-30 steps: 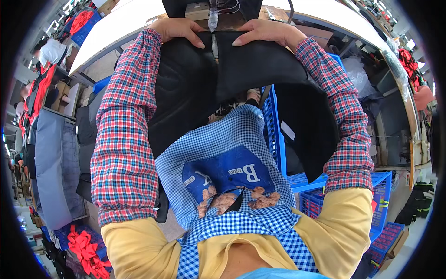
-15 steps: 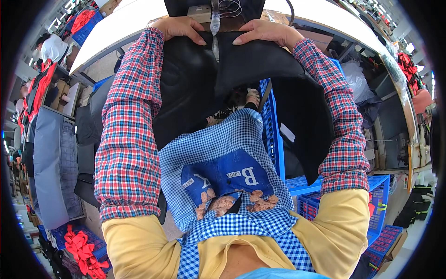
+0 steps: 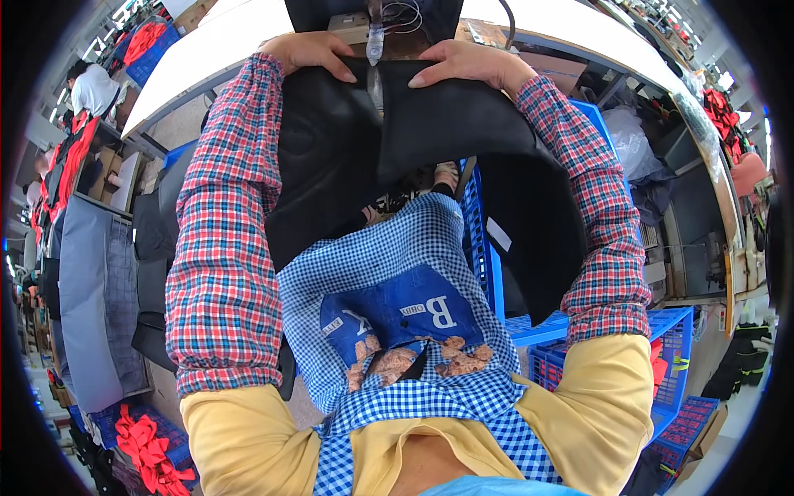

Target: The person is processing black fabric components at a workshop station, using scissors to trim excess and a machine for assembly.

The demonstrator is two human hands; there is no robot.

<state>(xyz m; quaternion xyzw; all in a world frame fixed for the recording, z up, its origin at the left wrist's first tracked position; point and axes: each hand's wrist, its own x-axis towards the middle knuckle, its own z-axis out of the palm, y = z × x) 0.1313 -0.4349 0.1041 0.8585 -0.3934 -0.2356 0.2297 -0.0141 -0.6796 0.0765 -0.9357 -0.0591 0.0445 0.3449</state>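
Black fabric (image 3: 327, 149) hangs from the table's edge down over my lap, in a left and a right part. Whether the two parts are joined is not clear. My left hand (image 3: 310, 54) pinches the top edge of the left part, thumb towards me. The right part, with a small white tag (image 3: 499, 234), is gripped along its top by my right hand (image 3: 473, 66), fingers tucked beneath. Between my hands, a machine's narrow clear and metal tip (image 3: 375, 45) points down where the two parts meet.
A white worktable (image 3: 211, 62) spreads beyond my hands. Blue plastic crates (image 3: 674, 364) stand at my right, one close beside my knee. Grey and black cloth (image 3: 95, 298) hangs at my left, near red cloth (image 3: 149, 450). Another person (image 3: 93, 89) is at the far left.
Both hands have shifted slightly left with the black fabric. Its right part has swung left and its lower edge hangs differently. Both hands keep their grip.
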